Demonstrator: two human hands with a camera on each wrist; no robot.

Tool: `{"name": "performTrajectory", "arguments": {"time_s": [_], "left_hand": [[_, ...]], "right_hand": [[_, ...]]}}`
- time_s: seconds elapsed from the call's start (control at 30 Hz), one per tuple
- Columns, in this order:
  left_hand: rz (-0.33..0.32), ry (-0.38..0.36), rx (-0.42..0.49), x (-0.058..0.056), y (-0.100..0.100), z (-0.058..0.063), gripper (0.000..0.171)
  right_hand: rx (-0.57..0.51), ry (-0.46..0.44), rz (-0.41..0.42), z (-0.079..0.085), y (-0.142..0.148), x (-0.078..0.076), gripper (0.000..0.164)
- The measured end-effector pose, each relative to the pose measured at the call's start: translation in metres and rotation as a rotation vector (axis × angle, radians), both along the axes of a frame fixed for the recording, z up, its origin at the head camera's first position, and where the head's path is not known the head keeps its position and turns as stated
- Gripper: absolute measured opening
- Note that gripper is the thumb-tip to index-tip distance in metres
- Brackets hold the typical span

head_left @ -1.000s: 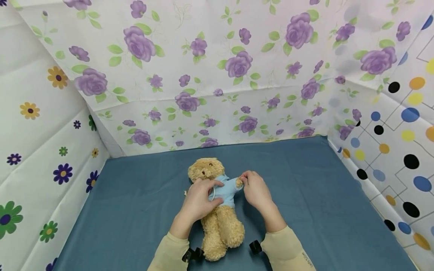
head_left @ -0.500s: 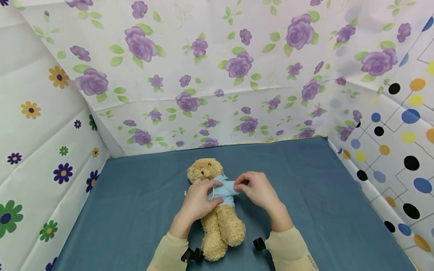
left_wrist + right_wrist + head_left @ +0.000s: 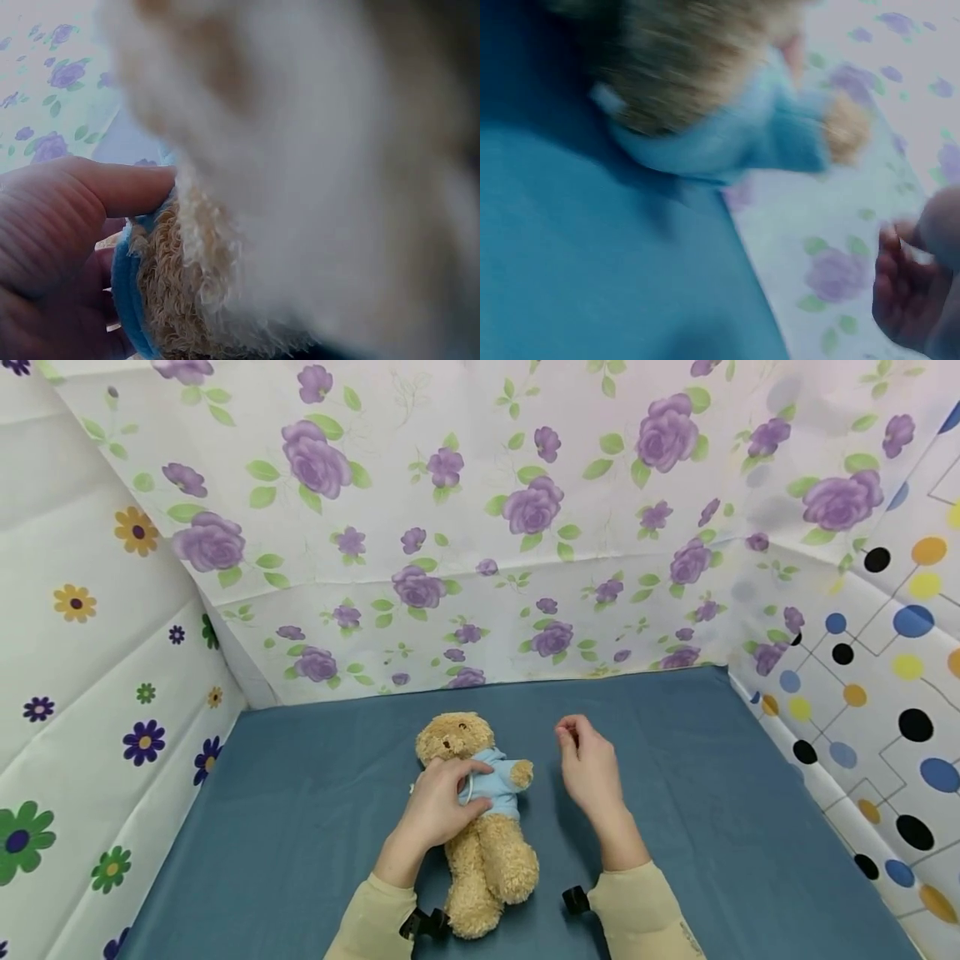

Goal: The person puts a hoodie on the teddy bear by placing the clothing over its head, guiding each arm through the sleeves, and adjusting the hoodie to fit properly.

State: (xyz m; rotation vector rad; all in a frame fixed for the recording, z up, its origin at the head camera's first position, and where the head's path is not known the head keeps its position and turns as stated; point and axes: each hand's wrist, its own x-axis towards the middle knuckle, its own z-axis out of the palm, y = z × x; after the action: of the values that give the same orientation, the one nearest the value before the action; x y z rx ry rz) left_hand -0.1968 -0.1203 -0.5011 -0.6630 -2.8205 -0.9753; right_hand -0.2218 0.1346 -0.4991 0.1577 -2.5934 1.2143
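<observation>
A curly tan teddy bear (image 3: 495, 860) in a light blue top (image 3: 497, 792) lies on its back on the blue cloth in the head view. My left hand (image 3: 442, 802) holds its torso, thumb and forefinger spread over the top. In the left wrist view the left hand (image 3: 56, 232) grips the bear at the blue hem (image 3: 129, 289), while blurred fur hides much of that view. Just right of the bear's outstretched paw (image 3: 521, 774), my right hand (image 3: 591, 768) is apart from it, fingers loosely curled around nothing. The right wrist view is blurred.
Blue cloth (image 3: 675, 760) covers the table. Purple-flowered sheeting (image 3: 525, 568) rises behind it, with a flower-patterned sheet (image 3: 112, 735) at left and a dotted one (image 3: 885, 718) at right. Small black devices sit at both wrists.
My right hand pinched the bear's paw, then the sleeve end, and has now let go and moved right and slightly up. The paw shows out of the sleeve. My left hand stays put.
</observation>
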Motion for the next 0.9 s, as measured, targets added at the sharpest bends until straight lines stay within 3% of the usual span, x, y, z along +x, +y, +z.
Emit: {"name": "performTrajectory", "arguments": {"time_s": [0.17, 0.23, 0.33, 0.5, 0.63, 0.83, 0.9], "left_hand": [[0.008, 0.012, 0.000, 0.000, -0.001, 0.000, 0.038], [0.008, 0.013, 0.002, -0.001, -0.001, 0.000, 0.038], [0.005, 0.009, 0.004, -0.001, 0.000, 0.000, 0.038], [-0.004, 0.007, -0.016, 0.000, 0.002, 0.000, 0.039], [-0.020, 0.013, -0.029, 0.001, 0.003, -0.001, 0.040], [-0.008, -0.034, 0.030, -0.002, -0.002, -0.003, 0.040], [-0.006, -0.028, 0.044, -0.003, -0.004, -0.003, 0.040]], "right_hand": [[0.026, -0.046, 0.348, 0.007, 0.007, 0.003, 0.029], [0.071, -0.045, 0.406, 0.007, 0.004, 0.004, 0.025], [0.099, -0.005, 0.328, 0.005, -0.003, 0.005, 0.006], [0.066, -0.065, 0.107, 0.000, -0.006, 0.002, 0.010], [0.066, -0.119, 0.007, -0.002, -0.003, 0.000, 0.010], [0.020, 0.091, -0.191, 0.006, 0.005, 0.001, 0.017], [-0.007, 0.123, -0.182, 0.010, 0.006, 0.000, 0.019]]}}
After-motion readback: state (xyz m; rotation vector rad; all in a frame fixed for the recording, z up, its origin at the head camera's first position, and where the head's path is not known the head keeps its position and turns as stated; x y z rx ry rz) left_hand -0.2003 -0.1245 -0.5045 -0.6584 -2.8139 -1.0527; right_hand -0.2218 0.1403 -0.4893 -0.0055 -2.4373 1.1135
